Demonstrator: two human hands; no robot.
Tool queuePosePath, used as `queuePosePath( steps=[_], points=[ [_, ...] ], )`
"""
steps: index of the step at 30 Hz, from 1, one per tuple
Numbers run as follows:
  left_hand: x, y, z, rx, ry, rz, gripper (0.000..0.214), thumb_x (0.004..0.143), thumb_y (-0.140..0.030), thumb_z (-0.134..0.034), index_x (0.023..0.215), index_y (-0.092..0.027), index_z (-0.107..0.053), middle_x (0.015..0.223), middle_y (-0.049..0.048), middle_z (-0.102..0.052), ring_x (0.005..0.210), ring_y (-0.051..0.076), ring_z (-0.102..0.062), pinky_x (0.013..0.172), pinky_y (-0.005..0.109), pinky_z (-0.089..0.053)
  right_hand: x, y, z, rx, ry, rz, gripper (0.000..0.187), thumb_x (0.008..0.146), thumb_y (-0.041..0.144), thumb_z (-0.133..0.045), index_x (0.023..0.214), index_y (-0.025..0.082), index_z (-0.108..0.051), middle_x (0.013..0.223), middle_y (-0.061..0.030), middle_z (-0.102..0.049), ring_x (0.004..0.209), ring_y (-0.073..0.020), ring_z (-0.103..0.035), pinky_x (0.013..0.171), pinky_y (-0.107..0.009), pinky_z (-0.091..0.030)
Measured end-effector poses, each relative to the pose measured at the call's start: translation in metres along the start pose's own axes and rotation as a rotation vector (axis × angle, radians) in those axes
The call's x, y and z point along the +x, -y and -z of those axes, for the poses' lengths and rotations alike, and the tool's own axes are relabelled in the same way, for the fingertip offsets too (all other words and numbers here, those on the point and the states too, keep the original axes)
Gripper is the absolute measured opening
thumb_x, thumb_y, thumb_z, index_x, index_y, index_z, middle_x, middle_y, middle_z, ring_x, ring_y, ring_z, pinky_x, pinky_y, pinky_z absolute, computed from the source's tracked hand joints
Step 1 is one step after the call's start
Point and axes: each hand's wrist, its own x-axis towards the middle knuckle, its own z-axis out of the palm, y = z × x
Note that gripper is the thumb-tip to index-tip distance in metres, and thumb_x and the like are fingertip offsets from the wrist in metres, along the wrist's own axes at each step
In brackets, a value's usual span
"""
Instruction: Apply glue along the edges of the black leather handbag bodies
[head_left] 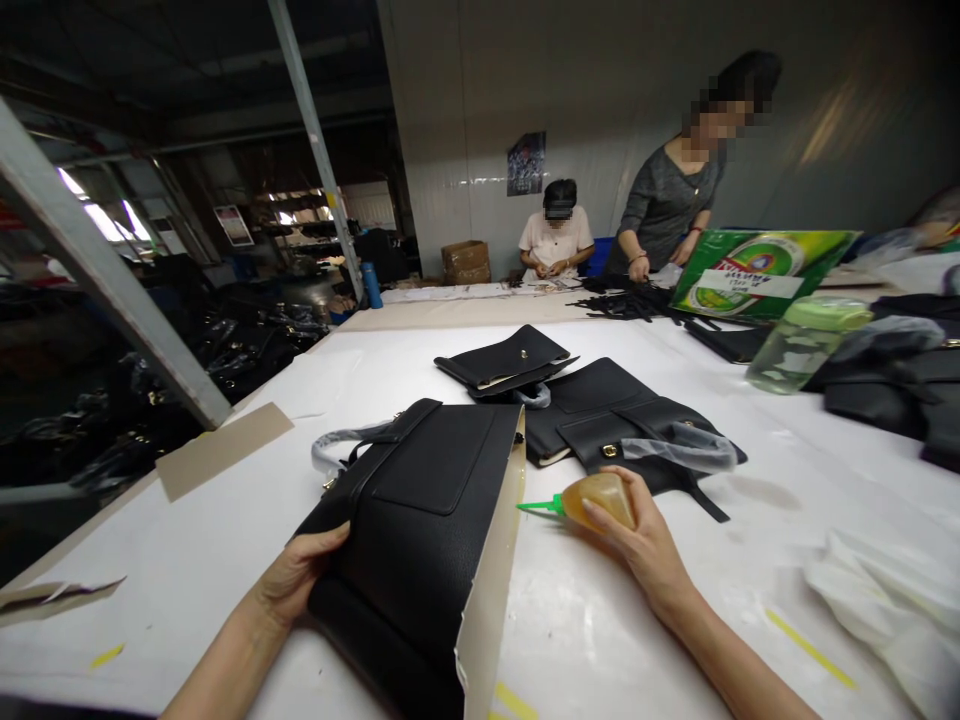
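A black leather handbag (427, 510) lies on the white tabletop in front of me, its open edge and pale lining (491, 560) facing right. My left hand (304, 570) grips the bag's left side, thumb on top and fingers hidden beneath. In my right hand (637, 530) is a squeeze bottle of amber glue (598, 500). Its green nozzle (541, 505) points left, with the tip close to the lining's edge; whether it touches I cannot tell. A plastic-wrapped handle (337, 445) sticks out at the bag's upper left.
Behind lie another black bag (607, 400) and a black leather piece (510, 360). A green-lidded bottle (806, 345) and a green carton (757, 272) stand at right. White cloth (885, 610) lies front right, cardboard (225, 450) at left. Two people work at the far end.
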Motion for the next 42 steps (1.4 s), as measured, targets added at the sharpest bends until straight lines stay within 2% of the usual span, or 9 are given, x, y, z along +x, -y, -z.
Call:
queuePosePath(
  steps=[3, 7, 13, 18, 24, 28, 30, 36, 42],
  points=[
    [0.001, -0.001, 0.000, -0.004, 0.004, 0.002, 0.019, 0.078, -0.010, -0.058, 0.085, -0.008, -0.076, 0.090, 0.0156, -0.074, 0.090, 0.030, -0.069, 0.096, 0.042, -0.049, -0.006, 0.001, 0.000, 0.025, 0.036, -0.023, 0.051, 0.075, 0.051, -0.067, 0.114, 0.027, -0.044, 0.102, -0.0004, -0.056, 0.093, -0.0248, -0.056, 0.082, -0.033, -0.044],
    [0.002, -0.002, 0.002, -0.015, 0.021, -0.006, 0.020, 0.079, -0.010, -0.057, 0.086, -0.009, -0.076, 0.088, 0.0148, -0.075, 0.086, 0.029, -0.070, 0.091, 0.040, -0.052, -0.025, 0.004, 0.001, 0.106, 0.224, -0.115, 0.053, 0.074, 0.050, -0.068, 0.115, 0.028, -0.044, 0.091, 0.0013, -0.059, 0.084, -0.0243, -0.059, 0.076, -0.033, -0.045],
    [0.001, -0.001, 0.001, -0.017, 0.024, 0.017, 0.020, 0.080, -0.010, -0.057, 0.085, -0.008, -0.076, 0.087, 0.0140, -0.075, 0.083, 0.027, -0.071, 0.084, 0.036, -0.056, -0.024, 0.008, 0.001, 0.077, 0.104, -0.102, 0.052, 0.073, 0.049, -0.069, 0.114, 0.027, -0.045, 0.096, -0.0001, -0.059, 0.087, -0.0243, -0.058, 0.076, -0.031, -0.046],
    [0.001, 0.000, 0.001, -0.029, 0.045, 0.031, 0.019, 0.079, -0.010, -0.058, 0.085, -0.009, -0.076, 0.088, 0.0141, -0.075, 0.085, 0.029, -0.070, 0.090, 0.040, -0.053, -0.040, 0.011, -0.001, 0.086, 0.295, -0.103, 0.051, 0.076, 0.046, -0.067, 0.117, 0.027, -0.042, 0.099, -0.0006, -0.057, 0.087, -0.0232, -0.058, 0.077, -0.030, -0.045],
    [0.004, 0.002, 0.009, -0.039, 0.048, 0.032, 0.020, 0.079, -0.009, -0.057, 0.087, -0.008, -0.076, 0.089, 0.0143, -0.074, 0.087, 0.029, -0.070, 0.090, 0.039, -0.053, -0.046, 0.011, -0.001, 0.024, 0.130, -0.084, 0.052, 0.076, 0.049, -0.066, 0.117, 0.027, -0.041, 0.098, -0.0004, -0.056, 0.087, -0.0239, -0.057, 0.078, -0.032, -0.045],
    [0.009, 0.003, 0.014, -0.088, 0.106, 0.043, 0.023, 0.081, -0.008, -0.053, 0.089, -0.006, -0.075, 0.089, 0.0141, -0.074, 0.084, 0.027, -0.071, 0.084, 0.036, -0.056, -0.056, 0.009, -0.002, 0.090, 0.342, -0.109, 0.052, 0.077, 0.046, -0.066, 0.118, 0.028, -0.040, 0.098, 0.0001, -0.056, 0.087, -0.0227, -0.058, 0.077, -0.030, -0.046],
    [0.009, 0.003, 0.015, -0.101, 0.116, 0.052, 0.024, 0.083, -0.008, -0.052, 0.091, -0.005, -0.074, 0.091, 0.0142, -0.074, 0.086, 0.026, -0.070, 0.085, 0.035, -0.055, -0.055, 0.008, -0.003, 0.105, 0.382, -0.107, 0.051, 0.077, 0.046, -0.066, 0.118, 0.028, -0.040, 0.100, 0.0003, -0.056, 0.088, -0.0221, -0.057, 0.077, -0.029, -0.046],
    [0.009, 0.002, 0.014, -0.080, 0.118, 0.039, 0.026, 0.084, -0.008, -0.050, 0.091, -0.006, -0.074, 0.091, 0.0144, -0.074, 0.087, 0.027, -0.070, 0.086, 0.037, -0.055, -0.027, 0.006, -0.004, 0.019, 0.093, -0.052, 0.052, 0.076, 0.051, -0.066, 0.116, 0.028, -0.042, 0.100, -0.0004, -0.055, 0.090, -0.0234, -0.057, 0.079, -0.031, -0.044],
    [0.012, 0.002, 0.018, -0.085, 0.100, 0.025, 0.025, 0.083, -0.009, -0.052, 0.093, -0.005, -0.074, 0.093, 0.0159, -0.074, 0.088, 0.028, -0.070, 0.087, 0.039, -0.054, -0.056, 0.014, -0.006, 0.118, 0.345, -0.152, 0.053, 0.075, 0.048, -0.066, 0.117, 0.028, -0.041, 0.095, 0.0015, -0.058, 0.083, -0.0225, -0.058, 0.074, -0.030, -0.046]
  ],
)
